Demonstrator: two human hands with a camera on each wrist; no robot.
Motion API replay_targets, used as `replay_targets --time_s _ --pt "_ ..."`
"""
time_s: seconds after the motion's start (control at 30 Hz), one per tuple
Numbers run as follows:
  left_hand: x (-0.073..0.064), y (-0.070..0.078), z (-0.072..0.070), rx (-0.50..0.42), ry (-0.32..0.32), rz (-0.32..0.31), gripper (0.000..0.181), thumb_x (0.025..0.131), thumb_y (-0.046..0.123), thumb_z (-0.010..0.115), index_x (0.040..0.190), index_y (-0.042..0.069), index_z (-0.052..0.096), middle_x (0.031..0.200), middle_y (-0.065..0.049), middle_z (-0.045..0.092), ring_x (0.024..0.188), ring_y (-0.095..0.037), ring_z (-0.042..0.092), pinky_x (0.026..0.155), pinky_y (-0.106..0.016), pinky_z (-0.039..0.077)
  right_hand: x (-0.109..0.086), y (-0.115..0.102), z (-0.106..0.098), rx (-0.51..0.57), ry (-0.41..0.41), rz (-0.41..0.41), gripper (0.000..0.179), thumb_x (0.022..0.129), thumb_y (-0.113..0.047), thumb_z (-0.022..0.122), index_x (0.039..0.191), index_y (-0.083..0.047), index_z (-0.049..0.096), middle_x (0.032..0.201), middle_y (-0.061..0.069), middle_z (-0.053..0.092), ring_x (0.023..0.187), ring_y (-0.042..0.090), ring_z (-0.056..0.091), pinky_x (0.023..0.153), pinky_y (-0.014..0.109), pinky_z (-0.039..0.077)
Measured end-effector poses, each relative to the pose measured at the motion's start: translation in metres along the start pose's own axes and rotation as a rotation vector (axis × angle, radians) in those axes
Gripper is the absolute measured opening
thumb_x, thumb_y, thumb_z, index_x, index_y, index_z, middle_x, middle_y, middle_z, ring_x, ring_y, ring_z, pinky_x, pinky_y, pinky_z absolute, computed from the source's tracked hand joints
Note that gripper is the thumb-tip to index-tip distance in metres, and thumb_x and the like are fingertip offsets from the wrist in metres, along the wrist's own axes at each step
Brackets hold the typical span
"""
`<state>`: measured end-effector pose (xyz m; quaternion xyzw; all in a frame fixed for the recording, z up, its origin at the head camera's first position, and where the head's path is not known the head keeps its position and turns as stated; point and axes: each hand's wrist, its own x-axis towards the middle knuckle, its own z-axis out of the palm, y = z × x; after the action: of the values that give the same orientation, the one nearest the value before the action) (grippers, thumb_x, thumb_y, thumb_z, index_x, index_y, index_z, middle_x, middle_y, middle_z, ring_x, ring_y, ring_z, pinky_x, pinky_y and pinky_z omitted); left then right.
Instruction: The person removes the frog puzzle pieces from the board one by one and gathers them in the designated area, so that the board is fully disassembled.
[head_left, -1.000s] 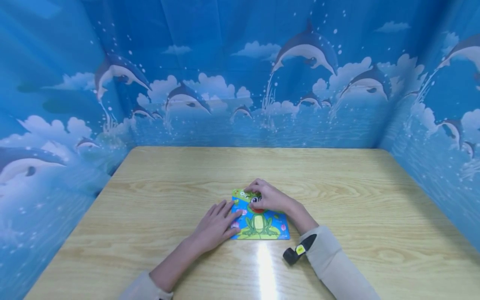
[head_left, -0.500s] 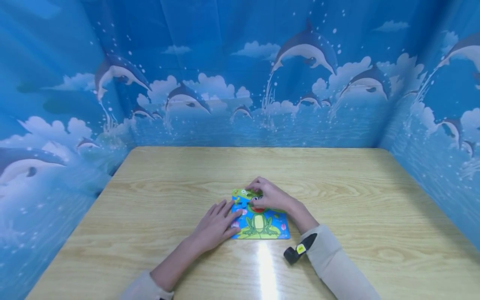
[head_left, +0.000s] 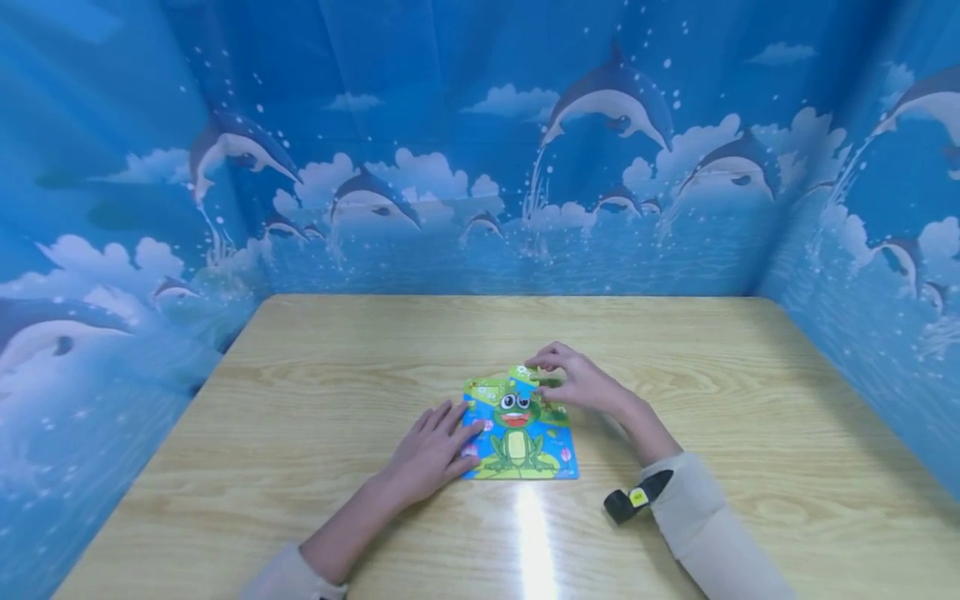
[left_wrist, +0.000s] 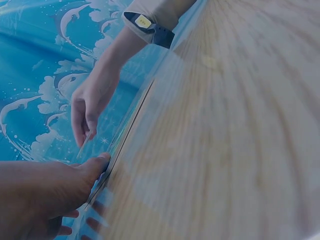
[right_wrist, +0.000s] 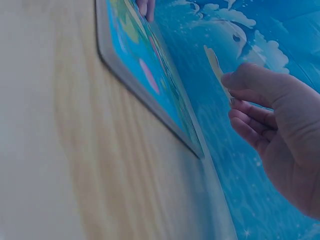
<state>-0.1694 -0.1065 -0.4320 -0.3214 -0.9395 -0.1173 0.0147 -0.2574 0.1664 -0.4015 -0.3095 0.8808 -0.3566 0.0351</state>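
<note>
A frog jigsaw puzzle (head_left: 517, 450) in blue and green lies flat on the table. My left hand (head_left: 427, 454) rests with spread fingers on its left side. Above the board's upper right, my right hand (head_left: 581, 385) pinches a thin puzzle piece (head_left: 523, 383) between thumb and fingers. In the right wrist view this piece (right_wrist: 214, 62) is seen nearly edge-on, raised clear of the board (right_wrist: 150, 80). A dark recess shows at the board's upper right, partly behind the right hand. The left wrist view shows the left thumb (left_wrist: 97, 162) at the board's edge.
The wood-grain table (head_left: 315, 375) extends around the puzzle. A blue dolphin-print curtain (head_left: 450, 167) stands behind and along both sides. A black wrist camera (head_left: 621, 505) is strapped at the right sleeve. Light glares on the table in front of the puzzle.
My right hand has lifted a puzzle piece from the board's upper part and moved it right, uncovering the frog's eyes. The left hand has stayed in place.
</note>
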Motion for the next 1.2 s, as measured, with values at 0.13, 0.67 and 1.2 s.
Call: replay_targets --time_s 0.13,0.67,1.2 --pt "0.000 0.000 0.000 0.003 -0.004 -0.001 0.051 0.095 0.046 0.042 0.139 0.020 0.041 0.146 -0.017 0.025 0.132 -0.039 0.019 0.104 -0.053 0.017 -0.012 0.009 -0.012 -0.010 0.031 0.010 0.040 0.080 -0.006 0.067 0.119 -0.005 0.060 0.112 0.007 0.051 0.100 0.024 0.050 0.083 0.040 0.046" --pt "0.000 0.002 -0.001 -0.003 0.000 -0.005 0.050 0.095 0.045 0.043 0.139 0.019 0.042 0.145 -0.017 0.027 0.132 -0.039 0.019 0.104 -0.054 0.016 -0.051 0.050 -0.035 0.003 0.087 0.038 0.040 0.078 -0.003 0.069 0.117 0.001 0.060 0.113 0.013 0.052 0.105 0.034 0.050 0.090 0.050 0.041" --pt "-0.001 -0.001 0.000 -0.018 0.018 0.015 0.051 0.094 0.045 0.044 0.138 0.018 0.043 0.145 -0.018 0.027 0.132 -0.040 0.019 0.104 -0.054 0.017 -0.066 0.069 -0.032 0.030 0.086 0.068 0.043 0.077 -0.008 0.073 0.117 -0.001 0.061 0.115 0.013 0.053 0.109 0.034 0.047 0.094 0.050 0.038"
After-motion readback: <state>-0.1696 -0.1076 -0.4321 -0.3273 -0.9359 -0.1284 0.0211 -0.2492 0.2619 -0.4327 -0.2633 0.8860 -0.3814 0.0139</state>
